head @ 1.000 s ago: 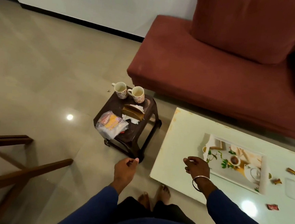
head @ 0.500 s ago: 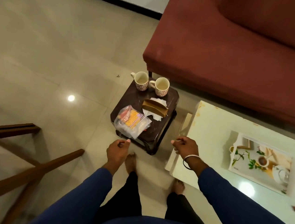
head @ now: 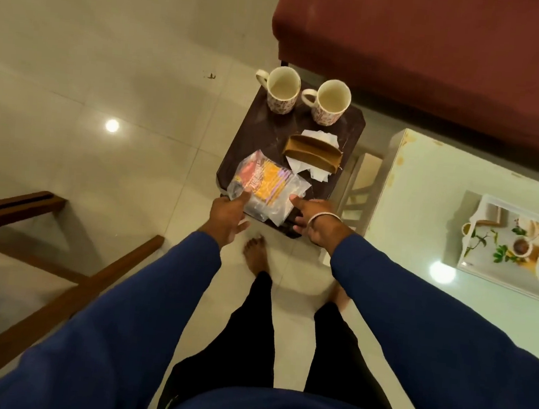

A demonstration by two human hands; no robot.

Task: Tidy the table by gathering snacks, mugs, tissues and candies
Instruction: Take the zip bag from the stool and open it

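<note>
A small dark stool [head: 261,132] holds two patterned mugs [head: 282,93] [head: 331,102] at its far edge. Nearer me lies a brown tissue holder [head: 311,152] on white tissues [head: 321,137]. A clear snack packet [head: 265,184] with orange and red contents sits at the stool's near edge. My left hand [head: 226,217] touches the packet's left side with spread fingers. My right hand [head: 317,220], wearing a bangle, reaches the packet's right side, fingers apart. Neither hand has closed on it.
A red sofa [head: 438,49] stands behind the stool. To the right is a white coffee table [head: 425,192] bearing a printed tray [head: 515,245]. Wooden chair legs [head: 59,283] stand at the left. My bare feet are on the tiled floor below the stool.
I have stepped closer to the stool. Both hands moved forward from mid-air to the two sides of the snack packet.
</note>
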